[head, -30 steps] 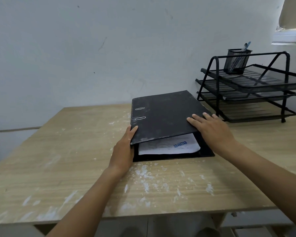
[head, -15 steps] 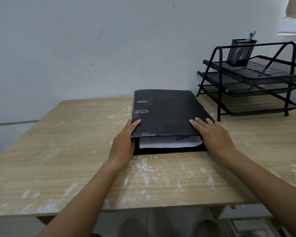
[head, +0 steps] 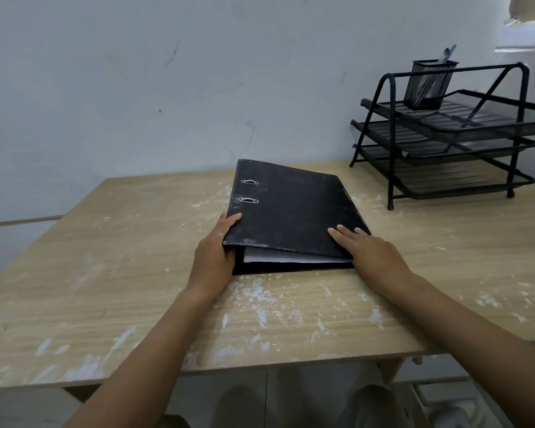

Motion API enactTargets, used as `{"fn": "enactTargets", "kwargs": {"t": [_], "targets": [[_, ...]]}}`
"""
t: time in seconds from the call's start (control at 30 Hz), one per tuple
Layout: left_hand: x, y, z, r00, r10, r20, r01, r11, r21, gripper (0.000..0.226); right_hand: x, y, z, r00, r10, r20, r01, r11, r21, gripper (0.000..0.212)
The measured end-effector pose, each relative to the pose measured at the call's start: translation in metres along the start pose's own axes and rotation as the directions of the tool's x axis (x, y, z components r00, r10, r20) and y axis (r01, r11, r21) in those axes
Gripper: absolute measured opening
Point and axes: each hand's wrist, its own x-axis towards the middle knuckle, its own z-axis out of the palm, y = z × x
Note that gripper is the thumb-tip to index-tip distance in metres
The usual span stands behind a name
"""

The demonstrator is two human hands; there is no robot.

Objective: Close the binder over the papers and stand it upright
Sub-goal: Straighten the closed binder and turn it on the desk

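Note:
A black lever-arch binder [head: 291, 211] lies flat on the wooden table [head: 105, 273], its cover lowered over a stack of white papers [head: 291, 257] whose front edge shows in the narrow gap. My left hand [head: 213, 254] grips the binder's near left corner at the spine, thumb on top of the cover. My right hand [head: 368, 251] rests flat on the near right corner of the cover, fingers spread and pressing down.
A black three-tier wire tray rack [head: 445, 143] stands at the back right of the table, with a mesh pen cup [head: 430, 83] on its top tier. A pale wall runs close behind the table. White paint flecks mark the tabletop.
The cover has come down from a raised tilt to nearly flat on the papers, hiding the printed sheet. My right hand slid toward the near right corner.

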Motion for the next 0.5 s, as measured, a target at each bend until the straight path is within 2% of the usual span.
{"fn": "enactTargets", "kwargs": {"t": [0.13, 0.27, 0.33, 0.43, 0.5], "targets": [[-0.001, 0.003, -0.002, 1.000, 0.006, -0.007, -0.006, 1.000, -0.005, 0.059, 0.003, 0.013, -0.012, 0.990, -0.082, 0.114, 0.072, 0.994, 0.084, 0.077], [-0.001, 0.008, -0.006, 1.000, -0.006, 0.027, 0.006, 1.000, -0.003, 0.060, 0.011, 0.014, -0.031, 0.942, -0.128, 0.310, 0.068, 0.978, 0.199, 0.079], [-0.001, 0.011, -0.013, 0.993, -0.021, 0.114, 0.024, 1.000, -0.017, 0.064, 0.014, 0.009, -0.033, 0.938, -0.154, 0.312, 0.069, 0.961, 0.268, 0.083], [0.001, 0.018, -0.028, 0.947, -0.107, 0.303, 0.134, 0.989, -0.069, 0.073, 0.015, -0.003, -0.029, 0.954, -0.168, 0.249, 0.072, 0.933, 0.351, 0.094], [0.005, 0.023, -0.032, 0.932, -0.121, 0.340, 0.163, 0.982, -0.099, 0.071, 0.016, -0.013, -0.027, 0.961, -0.175, 0.212, 0.084, 0.921, 0.381, 0.100]]}}
